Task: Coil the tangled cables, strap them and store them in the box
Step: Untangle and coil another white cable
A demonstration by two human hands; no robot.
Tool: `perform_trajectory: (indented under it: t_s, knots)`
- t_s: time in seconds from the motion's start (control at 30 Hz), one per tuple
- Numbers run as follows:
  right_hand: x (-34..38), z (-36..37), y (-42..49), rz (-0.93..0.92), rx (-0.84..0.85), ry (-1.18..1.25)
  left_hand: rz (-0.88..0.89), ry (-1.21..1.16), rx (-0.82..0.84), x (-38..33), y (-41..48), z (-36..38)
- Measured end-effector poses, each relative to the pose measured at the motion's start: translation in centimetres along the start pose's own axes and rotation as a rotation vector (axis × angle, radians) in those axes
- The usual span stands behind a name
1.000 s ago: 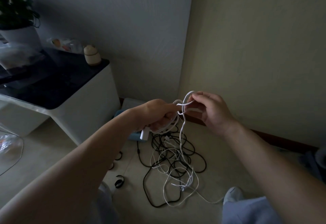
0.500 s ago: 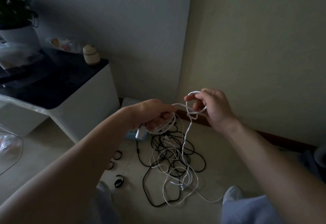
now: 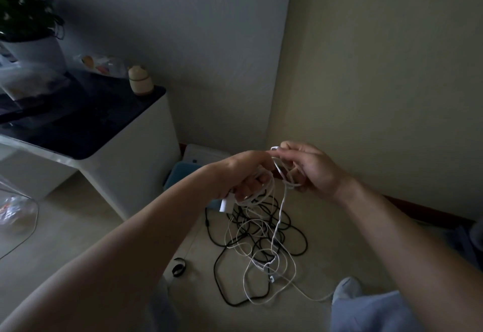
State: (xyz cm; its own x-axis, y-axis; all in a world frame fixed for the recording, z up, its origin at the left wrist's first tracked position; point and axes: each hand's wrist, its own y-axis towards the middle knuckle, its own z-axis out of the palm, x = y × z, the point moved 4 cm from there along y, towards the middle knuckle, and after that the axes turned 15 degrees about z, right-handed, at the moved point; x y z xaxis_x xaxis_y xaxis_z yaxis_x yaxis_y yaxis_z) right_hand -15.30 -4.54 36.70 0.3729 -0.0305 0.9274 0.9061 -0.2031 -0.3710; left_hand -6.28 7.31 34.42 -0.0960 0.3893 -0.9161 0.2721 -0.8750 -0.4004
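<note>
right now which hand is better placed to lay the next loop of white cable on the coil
Right. The right hand pinches the loose white cable trailing down to the pile, while the left hand is full, gripping the coil.

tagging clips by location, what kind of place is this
Likely a corner of a home: a potted plant on a low white cabinet, and tangled cables on the floor.

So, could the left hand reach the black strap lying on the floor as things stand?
Probably not yet. The black strap lies uncovered on the floor, apart from the tangle, but the left hand is raised and grips the white cable coil, so it would first have to let go.
</note>
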Motion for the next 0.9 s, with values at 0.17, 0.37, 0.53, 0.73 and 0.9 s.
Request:
perform_trajectory:
  t_s: [0.17,0.37,0.53,0.73,0.9]
  knots:
    - [0.1,0.2,0.1,-0.013,-0.124,-0.052,-0.016,-0.364,0.128,-0.5,-0.1,0.3]
    - [0.3,-0.2,0.0,-0.082,-0.238,-0.235,0.005,-0.354,0.201,-0.1,0.1,0.7]
    - [0.2,0.2,0.1,-0.142,-0.213,-0.592,0.009,-0.359,0.259,0.0,-0.1,1.1]
    - [-0.5,-1.2,0.7,-0.057,-0.313,-0.275,0.035,-0.432,0.276,0.4,0.4,1.8]
    - [-0.1,-1.0,0.5,-0.141,-0.281,-0.283,0.076,-0.421,0.203,0.3,0.8,1.2]
